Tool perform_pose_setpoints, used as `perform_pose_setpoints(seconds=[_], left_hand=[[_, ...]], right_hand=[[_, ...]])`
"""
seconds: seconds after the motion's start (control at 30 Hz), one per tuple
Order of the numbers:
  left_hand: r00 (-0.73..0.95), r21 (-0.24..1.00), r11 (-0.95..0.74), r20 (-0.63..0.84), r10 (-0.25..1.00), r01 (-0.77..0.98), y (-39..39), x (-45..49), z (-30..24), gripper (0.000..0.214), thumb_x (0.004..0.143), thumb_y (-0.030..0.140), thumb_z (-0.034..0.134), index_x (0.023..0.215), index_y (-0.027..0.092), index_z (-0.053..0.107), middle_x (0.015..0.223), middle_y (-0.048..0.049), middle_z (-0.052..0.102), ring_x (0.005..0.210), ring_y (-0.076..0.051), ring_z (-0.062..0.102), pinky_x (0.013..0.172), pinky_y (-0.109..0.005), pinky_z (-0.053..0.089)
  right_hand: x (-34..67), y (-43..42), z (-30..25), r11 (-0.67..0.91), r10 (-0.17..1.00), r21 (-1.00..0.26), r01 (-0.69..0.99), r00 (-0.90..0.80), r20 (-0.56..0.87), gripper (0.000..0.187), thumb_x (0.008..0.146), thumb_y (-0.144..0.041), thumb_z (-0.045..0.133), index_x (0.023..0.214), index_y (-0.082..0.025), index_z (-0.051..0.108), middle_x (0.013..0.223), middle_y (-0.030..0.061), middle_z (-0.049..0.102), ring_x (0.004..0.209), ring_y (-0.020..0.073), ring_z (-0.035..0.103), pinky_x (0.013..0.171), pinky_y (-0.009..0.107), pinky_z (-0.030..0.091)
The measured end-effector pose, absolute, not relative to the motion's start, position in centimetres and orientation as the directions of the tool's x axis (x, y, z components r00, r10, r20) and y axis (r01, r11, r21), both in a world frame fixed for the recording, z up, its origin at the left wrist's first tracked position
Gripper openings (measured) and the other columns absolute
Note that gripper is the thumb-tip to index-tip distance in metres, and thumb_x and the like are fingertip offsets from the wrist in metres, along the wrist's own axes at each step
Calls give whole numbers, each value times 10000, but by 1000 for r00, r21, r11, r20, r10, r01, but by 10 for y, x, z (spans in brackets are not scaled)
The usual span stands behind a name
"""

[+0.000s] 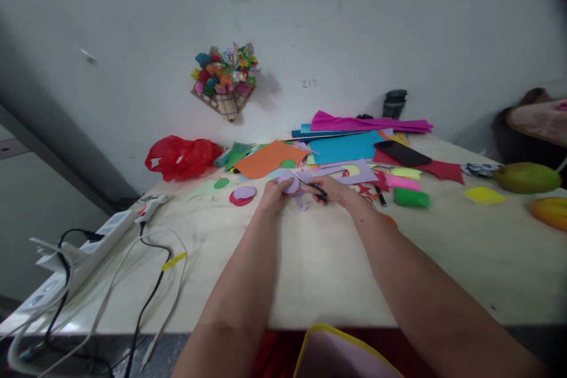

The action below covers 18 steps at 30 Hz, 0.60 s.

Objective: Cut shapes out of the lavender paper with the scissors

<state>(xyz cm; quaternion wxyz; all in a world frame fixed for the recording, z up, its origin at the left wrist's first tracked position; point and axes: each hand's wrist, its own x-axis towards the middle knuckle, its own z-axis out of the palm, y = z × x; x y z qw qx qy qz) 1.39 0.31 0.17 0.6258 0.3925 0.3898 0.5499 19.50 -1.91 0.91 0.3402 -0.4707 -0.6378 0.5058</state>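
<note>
yellow-edged pink thing point(345, 354) nearest, at the bottom edge. power strip point(101, 242) with cables on the left of the table point(319, 271). mid-table, left hand point(274, 192) pinches lilac paper piece point(290, 183), fingers closed on it. right hand point(334, 190) is wrapped around scissors point(312, 185), blades slightly apart at the paper. behind: orange sheet point(270, 158), red bag point(181, 156), phone point(402, 153). paper flower basket point(225, 80) on wall.

Open tabletop point(319, 271) in front of the coloured paper pile point(345, 144), crossed by left hand point(274, 194) and right hand point(334, 190). Left of pile: red plastic bag point(181, 156), power strip point(110, 230), cables point(150, 295). Right of pile: green fruit point(527, 177).
</note>
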Motion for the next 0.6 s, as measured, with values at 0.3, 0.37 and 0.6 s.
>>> perform_pose_setpoints(seconds=[0.3, 0.37, 0.6], left_hand=[[93, 919, 92, -60, 994, -383, 2, 14, 4, 147, 642, 103, 820, 744, 83, 715, 712, -83, 728, 622, -175, 678, 593, -295, 613], [94, 921, 92, -60, 994, -378, 2, 13, 3, 165, 636, 113, 830, 750, 85, 714, 722, -86, 729, 638, -184, 686, 617, -312, 621], [96, 924, 92, -60, 994, -372, 4, 12, 1, 162, 646, 120, 831, 760, 75, 725, 745, -92, 732, 644, -177, 679, 611, -294, 606]], right_hand=[[193, -17, 8, 50, 949, -964, 262, -314, -36, 427, 757, -501, 796, 662, -188, 521, 455, -39, 541, 345, 67, 424, 366, 204, 302], [193, -17, 8, 49, 949, -964, 261, -315, -37, 436, 750, -522, 794, 667, -190, 524, 450, -43, 539, 343, 67, 423, 366, 202, 303], [193, -18, 9, 60, 950, -964, 258, -312, -24, 447, 716, -537, 809, 678, -188, 531, 453, -52, 529, 342, 62, 412, 363, 202, 284]])
